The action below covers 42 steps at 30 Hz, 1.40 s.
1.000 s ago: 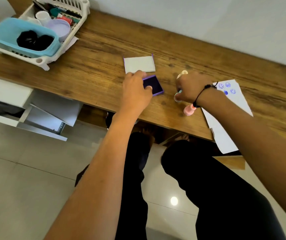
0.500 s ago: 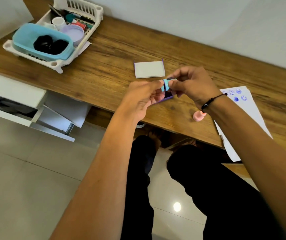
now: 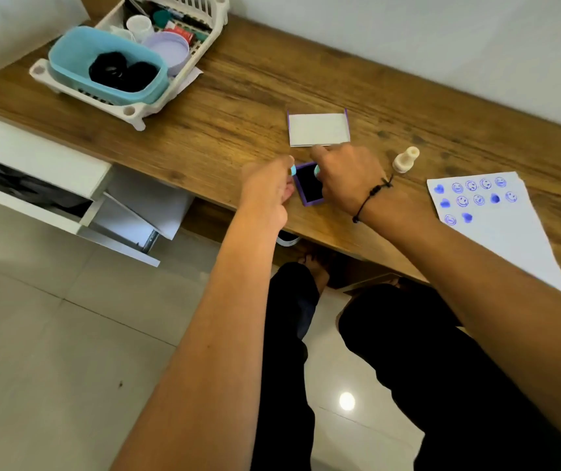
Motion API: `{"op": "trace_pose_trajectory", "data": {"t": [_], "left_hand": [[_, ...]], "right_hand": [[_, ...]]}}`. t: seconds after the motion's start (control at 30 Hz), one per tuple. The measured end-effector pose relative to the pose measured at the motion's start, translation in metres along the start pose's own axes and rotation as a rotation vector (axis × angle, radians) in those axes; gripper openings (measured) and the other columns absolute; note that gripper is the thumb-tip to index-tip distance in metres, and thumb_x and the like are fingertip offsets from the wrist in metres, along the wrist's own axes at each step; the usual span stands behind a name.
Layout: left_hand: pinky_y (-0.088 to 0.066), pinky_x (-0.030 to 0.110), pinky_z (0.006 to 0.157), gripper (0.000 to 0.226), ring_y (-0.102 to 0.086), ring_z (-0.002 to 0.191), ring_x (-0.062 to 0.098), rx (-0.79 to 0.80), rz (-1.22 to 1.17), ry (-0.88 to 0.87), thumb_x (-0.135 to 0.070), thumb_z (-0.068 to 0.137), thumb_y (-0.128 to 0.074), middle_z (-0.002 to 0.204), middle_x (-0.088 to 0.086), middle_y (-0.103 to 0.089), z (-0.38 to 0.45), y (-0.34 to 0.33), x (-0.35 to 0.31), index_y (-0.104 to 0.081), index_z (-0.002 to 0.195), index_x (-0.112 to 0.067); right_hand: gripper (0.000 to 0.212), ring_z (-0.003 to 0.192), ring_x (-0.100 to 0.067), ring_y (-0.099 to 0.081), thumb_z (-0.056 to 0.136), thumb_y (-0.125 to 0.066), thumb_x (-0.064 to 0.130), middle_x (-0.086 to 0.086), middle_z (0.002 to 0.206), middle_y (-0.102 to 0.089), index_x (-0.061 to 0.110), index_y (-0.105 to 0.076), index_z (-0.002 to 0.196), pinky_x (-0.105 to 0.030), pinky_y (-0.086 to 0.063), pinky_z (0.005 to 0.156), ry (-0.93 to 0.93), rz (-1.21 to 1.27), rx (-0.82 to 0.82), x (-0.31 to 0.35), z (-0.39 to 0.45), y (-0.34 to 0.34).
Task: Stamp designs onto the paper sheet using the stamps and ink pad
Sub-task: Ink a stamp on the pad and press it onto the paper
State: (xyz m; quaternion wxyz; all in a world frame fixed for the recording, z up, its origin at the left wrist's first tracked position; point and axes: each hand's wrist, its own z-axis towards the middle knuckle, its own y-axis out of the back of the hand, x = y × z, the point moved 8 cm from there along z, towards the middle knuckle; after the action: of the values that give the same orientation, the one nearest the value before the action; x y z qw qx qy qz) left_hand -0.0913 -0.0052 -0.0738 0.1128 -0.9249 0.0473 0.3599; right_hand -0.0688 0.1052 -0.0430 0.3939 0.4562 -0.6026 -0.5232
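The purple ink pad point(image 3: 309, 185) lies open on the wooden desk point(image 3: 238, 107), its dark pad facing up. My left hand point(image 3: 267, 193) is just left of it and pinches a small light-blue cap point(image 3: 292, 169). My right hand point(image 3: 348, 178) is just right of it, holding a light-blue stamp point(image 3: 316, 169) at the pad's top right edge. The white paper sheet point(image 3: 510, 239) lies at the right, printed with several blue smileys and hearts. A cream stamp point(image 3: 405, 160) stands upright between the pad and the sheet.
The ink pad's lid point(image 3: 318, 129) lies just behind the pad. At the back left a white basket point(image 3: 136, 110) holds a turquoise tub point(image 3: 68, 62) and small jars. An open white drawer point(image 3: 34, 164) juts out below the desk at the left.
Both hands held the blue stamp together above the pad half a second ago. They have since parted: the cap stays in my left hand, the stamp in my right, lower at the pad.
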Motion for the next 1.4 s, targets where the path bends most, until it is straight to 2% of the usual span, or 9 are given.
{"op": "trace_pose_trajectory", "data": {"t": [0.27,0.53,0.67,0.77,0.9,1.0,1.2,1.3,1.4], "left_hand": [[-0.053,0.024,0.071,0.036,-0.061,0.073,0.014,0.013,0.007,0.066,-0.012,0.089,-0.057,0.083,0.010,-0.060,0.004,-0.007,-0.001,-0.053,0.123,-0.001],[-0.052,0.022,0.070,0.035,-0.062,0.077,0.013,-0.005,0.007,0.068,-0.014,0.089,-0.057,0.087,0.009,-0.061,-0.003,-0.008,0.002,-0.054,0.122,-0.003],[-0.050,0.020,0.068,0.033,-0.059,0.073,0.012,-0.015,-0.033,0.049,-0.014,0.090,-0.056,0.081,0.008,-0.058,-0.005,-0.008,0.003,-0.053,0.120,-0.002],[-0.047,0.018,0.061,0.027,-0.053,0.068,0.011,-0.026,-0.033,0.043,-0.014,0.090,-0.055,0.078,0.007,-0.053,-0.006,-0.012,0.004,-0.052,0.115,-0.004],[-0.044,0.017,0.053,0.037,-0.050,0.067,0.010,-0.018,0.026,0.052,-0.017,0.090,-0.054,0.083,0.006,-0.053,-0.009,-0.020,0.005,-0.050,0.124,-0.004],[-0.044,0.017,0.051,0.039,-0.051,0.068,0.011,-0.015,0.044,0.047,-0.017,0.090,-0.053,0.095,0.009,-0.056,-0.008,-0.021,0.006,-0.048,0.127,-0.005],[-0.047,0.019,0.060,0.040,-0.054,0.072,0.012,-0.020,0.035,0.052,-0.018,0.089,-0.056,0.105,0.014,-0.059,-0.004,-0.018,0.005,-0.050,0.126,-0.004],[-0.048,0.020,0.063,0.040,-0.056,0.076,0.012,-0.024,0.036,0.043,-0.017,0.089,-0.057,0.109,0.016,-0.060,-0.003,-0.018,0.004,-0.050,0.126,-0.003],[-0.048,0.018,0.061,0.042,-0.058,0.078,0.013,-0.024,0.047,0.035,-0.016,0.088,-0.058,0.112,0.016,-0.060,-0.006,-0.019,0.004,-0.050,0.127,-0.003]], "right_hand": [[0.036,0.092,-0.036,-0.061,0.083,-0.055,0.020,-0.016,0.099,-0.066,0.015,-0.049,0.118,-0.032,-0.035,0.058,0.187,-0.144,0.135,0.010,0.009,0.001],[0.037,0.095,-0.036,-0.061,0.083,-0.055,0.023,-0.014,0.103,-0.065,0.021,-0.049,0.119,-0.032,-0.038,0.061,0.164,-0.096,0.172,0.007,0.009,-0.004],[0.026,0.102,-0.038,-0.057,0.086,-0.049,0.010,-0.021,0.109,-0.064,0.008,-0.055,0.111,-0.033,-0.037,0.066,0.106,0.170,0.211,-0.009,0.011,-0.001],[0.023,0.105,-0.035,-0.058,0.085,-0.050,0.007,-0.019,0.113,-0.065,0.006,-0.061,0.105,-0.032,-0.043,0.076,0.005,0.366,0.129,-0.030,0.010,0.011],[0.023,0.095,-0.036,-0.060,0.084,-0.052,0.014,-0.018,0.106,-0.065,0.010,-0.056,0.106,-0.034,-0.041,0.066,0.044,0.143,0.092,-0.022,-0.002,0.006],[0.036,0.096,-0.036,-0.060,0.084,-0.055,0.021,-0.014,0.105,-0.064,0.015,-0.048,0.119,-0.033,-0.034,0.059,0.122,-0.013,0.126,-0.005,-0.005,-0.001],[0.033,0.097,-0.034,-0.060,0.084,-0.055,0.027,-0.013,0.105,-0.064,0.015,-0.050,0.114,-0.030,-0.032,0.054,0.137,-0.058,0.143,0.001,-0.005,0.001],[0.035,0.097,-0.035,-0.060,0.083,-0.055,0.028,-0.013,0.104,-0.064,0.017,-0.049,0.116,-0.032,-0.035,0.061,0.126,-0.043,0.144,0.000,-0.005,0.000],[0.037,0.096,-0.035,-0.059,0.084,-0.055,0.028,-0.014,0.102,-0.064,0.017,-0.048,0.119,-0.031,-0.035,0.057,0.120,-0.037,0.138,-0.001,-0.006,0.002]]}}
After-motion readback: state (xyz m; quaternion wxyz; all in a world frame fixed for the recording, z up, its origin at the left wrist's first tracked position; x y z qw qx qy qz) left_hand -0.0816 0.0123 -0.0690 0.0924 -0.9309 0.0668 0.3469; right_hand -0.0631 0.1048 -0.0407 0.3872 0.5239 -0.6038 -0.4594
